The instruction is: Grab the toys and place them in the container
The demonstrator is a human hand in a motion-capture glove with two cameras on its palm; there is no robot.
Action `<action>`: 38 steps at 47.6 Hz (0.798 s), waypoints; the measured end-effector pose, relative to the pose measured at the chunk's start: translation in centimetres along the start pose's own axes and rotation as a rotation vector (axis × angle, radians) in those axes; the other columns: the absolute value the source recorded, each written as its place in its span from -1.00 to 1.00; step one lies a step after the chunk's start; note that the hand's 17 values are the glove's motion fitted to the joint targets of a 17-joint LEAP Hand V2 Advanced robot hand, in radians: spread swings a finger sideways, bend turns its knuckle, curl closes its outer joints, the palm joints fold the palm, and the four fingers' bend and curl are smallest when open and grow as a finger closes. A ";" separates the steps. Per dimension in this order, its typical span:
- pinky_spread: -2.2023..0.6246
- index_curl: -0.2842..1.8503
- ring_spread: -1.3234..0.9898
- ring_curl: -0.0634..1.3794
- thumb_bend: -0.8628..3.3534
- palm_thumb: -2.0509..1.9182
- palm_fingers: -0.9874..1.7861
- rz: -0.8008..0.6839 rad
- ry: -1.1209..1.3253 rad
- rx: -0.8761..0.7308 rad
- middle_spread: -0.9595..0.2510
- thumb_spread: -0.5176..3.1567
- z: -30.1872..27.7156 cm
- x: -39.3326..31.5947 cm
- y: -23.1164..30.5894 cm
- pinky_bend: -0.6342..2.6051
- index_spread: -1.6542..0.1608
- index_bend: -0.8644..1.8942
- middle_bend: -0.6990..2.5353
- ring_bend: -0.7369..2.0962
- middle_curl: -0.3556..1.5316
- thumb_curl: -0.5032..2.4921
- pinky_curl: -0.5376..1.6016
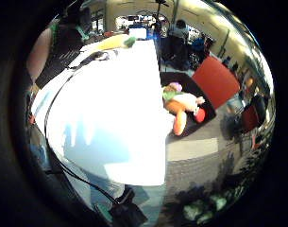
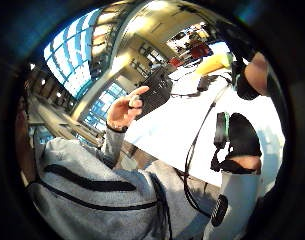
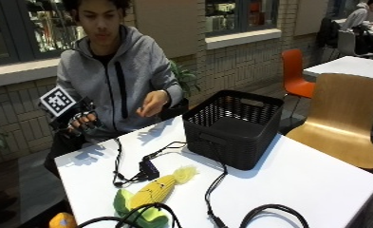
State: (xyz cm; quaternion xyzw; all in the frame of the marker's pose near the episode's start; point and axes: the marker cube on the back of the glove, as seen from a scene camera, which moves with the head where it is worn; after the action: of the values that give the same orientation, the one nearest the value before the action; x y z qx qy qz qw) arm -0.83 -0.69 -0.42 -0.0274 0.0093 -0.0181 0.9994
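1 corn toy (image 3: 149,192) — beside basket (image 3: 233,127)

The basket (image 3: 233,128) looks like black woven-pattern plastic, matt, with a perforated lattice wall. The corn toy (image 3: 153,190) is soft plush cloth, fuzzy yellow with felt-like green leaves. The table top (image 3: 312,180) is smooth white laminate with a slight sheen. The nearest chair (image 3: 340,116) has a smooth bent-wood seat shell, and the orange chair (image 3: 294,71) looks like glossy plastic. The person's hoodie (image 3: 113,80) is grey matt knit cloth.
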 end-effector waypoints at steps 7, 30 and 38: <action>0.52 -0.54 0.03 -0.83 -0.38 0.25 0.13 -0.120 0.060 -0.161 0.53 -0.26 -0.1 -1.5 -5.1 -0.41 0.70 0.07 -0.39 -0.36 -0.52 -0.60 -0.38; 0.51 -0.61 -0.02 -0.70 -0.38 0.14 -0.26 -0.167 0.204 -0.445 0.55 0.08 3.6 -1.2 -10.6 -0.19 0.52 -0.31 -0.40 -0.24 -0.39 -0.55 -0.21; 0.51 -0.63 -0.01 -0.65 -0.39 0.13 -0.41 -0.166 0.186 -0.523 0.58 0.09 4.9 0.3 -11.7 -0.13 0.51 -0.35 -0.45 -0.21 -0.37 -0.53 -0.18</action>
State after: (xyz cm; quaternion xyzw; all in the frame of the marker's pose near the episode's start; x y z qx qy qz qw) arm -0.87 -12.13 5.15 -0.2829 0.1032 -0.0993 0.9484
